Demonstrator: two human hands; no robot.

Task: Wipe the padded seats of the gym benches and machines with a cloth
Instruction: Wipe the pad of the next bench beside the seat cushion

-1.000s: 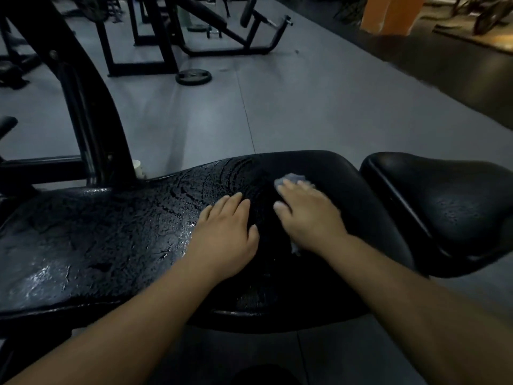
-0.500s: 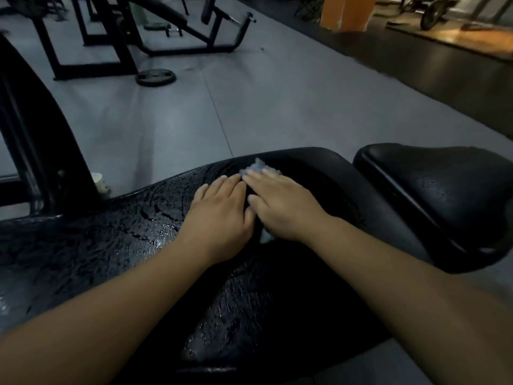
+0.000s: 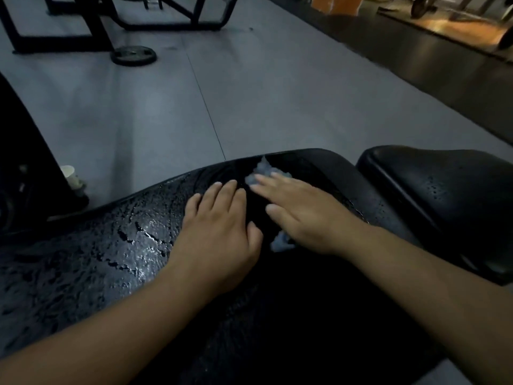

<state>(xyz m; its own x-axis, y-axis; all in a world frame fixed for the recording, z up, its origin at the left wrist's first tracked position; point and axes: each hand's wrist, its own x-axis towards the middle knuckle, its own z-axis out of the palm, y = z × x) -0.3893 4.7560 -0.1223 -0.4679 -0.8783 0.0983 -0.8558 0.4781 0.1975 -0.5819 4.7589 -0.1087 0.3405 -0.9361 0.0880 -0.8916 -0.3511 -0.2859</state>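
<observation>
Pressing the cloth flat under your right hand, fingers straight, you rest your left hand beside it (grip relaxed, palm down) on the wet bench.

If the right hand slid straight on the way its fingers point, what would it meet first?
The right hand would first push into the cloth bunched ahead, then the bench pad's far edge. It probably clears the left hand, though that gap is unclear.

Pale crumpled cloth on wet black padded seat
</observation>
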